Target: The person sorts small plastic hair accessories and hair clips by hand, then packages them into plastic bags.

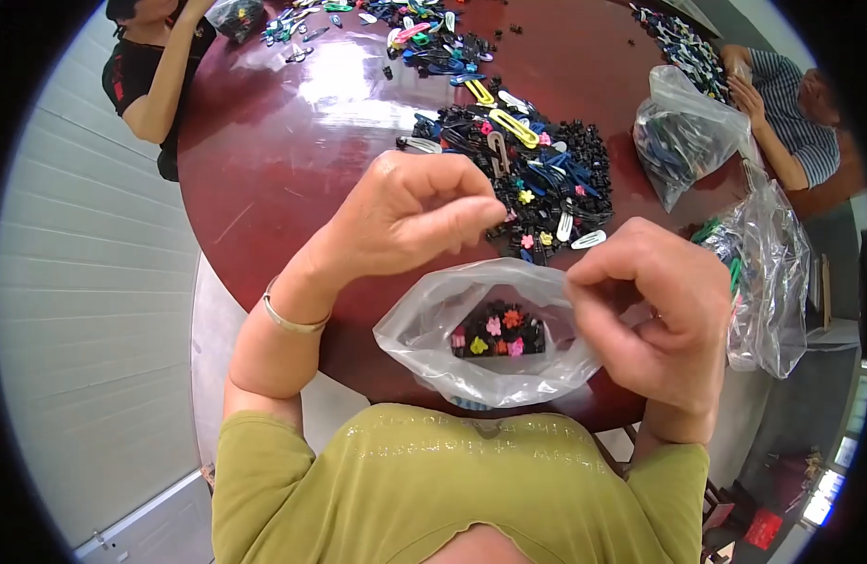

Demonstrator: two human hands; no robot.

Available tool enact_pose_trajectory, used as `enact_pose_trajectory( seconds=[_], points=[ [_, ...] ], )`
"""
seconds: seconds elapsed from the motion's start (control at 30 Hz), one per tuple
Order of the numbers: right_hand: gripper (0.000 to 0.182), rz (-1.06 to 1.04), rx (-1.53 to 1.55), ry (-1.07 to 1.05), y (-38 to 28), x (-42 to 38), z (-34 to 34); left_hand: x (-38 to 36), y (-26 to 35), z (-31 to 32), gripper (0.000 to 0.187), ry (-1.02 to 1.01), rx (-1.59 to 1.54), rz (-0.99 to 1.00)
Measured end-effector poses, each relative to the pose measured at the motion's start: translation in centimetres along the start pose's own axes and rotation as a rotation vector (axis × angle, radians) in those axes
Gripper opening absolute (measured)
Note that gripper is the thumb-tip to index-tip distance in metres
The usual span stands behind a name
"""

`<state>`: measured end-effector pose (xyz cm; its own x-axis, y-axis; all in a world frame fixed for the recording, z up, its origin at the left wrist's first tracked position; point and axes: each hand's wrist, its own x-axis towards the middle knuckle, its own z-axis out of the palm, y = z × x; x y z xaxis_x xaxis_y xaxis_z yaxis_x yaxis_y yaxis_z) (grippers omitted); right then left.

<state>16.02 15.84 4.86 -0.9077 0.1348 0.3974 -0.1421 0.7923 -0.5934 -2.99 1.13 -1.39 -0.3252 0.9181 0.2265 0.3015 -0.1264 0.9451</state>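
A clear plastic bag stands with its mouth wide at the table's near edge. Inside it lie black hair clips, some with pink, orange and yellow flowers. My right hand is closed at the bag's right rim, fingers curled over the plastic. Above the bag's left side is my left hand, thumb and fingertips pinched together; whatever is between them is too small to make out. Just beyond my fingertips spreads a pile of hair clips, mostly small black ones, with yellow, white and blue snap clips among them.
More clip piles lie farther back on the round red table. On the right are a filled plastic bag and another clear bag. One person sits at the right, another at the far left.
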Motion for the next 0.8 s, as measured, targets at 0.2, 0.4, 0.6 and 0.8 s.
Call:
enact_pose_trajectory(
  seconds=[0.2, 0.4, 0.6, 0.8],
  points=[
    [0.018, 0.043, -0.047, -0.154, 0.0, -0.7, -1.9, 0.4, -2.1, 0.9, 0.009, -0.014, 0.179, 0.041],
    [0.031, -0.035, -0.159, -0.372, 1.5, -0.4, -2.2, 0.4, -1.6, 0.8, 0.01, -0.037, 0.19, -0.041],
    [0.04, -0.043, -0.178, -0.421, 1.2, -0.1, -0.8, 0.0, -0.2, 0.0, 0.019, -0.136, 0.072, -0.091],
    [0.043, 0.105, 0.24, -0.342, 3.3, 0.8, -1.9, -0.2, 1.0, -0.1, 0.021, -0.07, 0.237, -0.067]
  ],
)
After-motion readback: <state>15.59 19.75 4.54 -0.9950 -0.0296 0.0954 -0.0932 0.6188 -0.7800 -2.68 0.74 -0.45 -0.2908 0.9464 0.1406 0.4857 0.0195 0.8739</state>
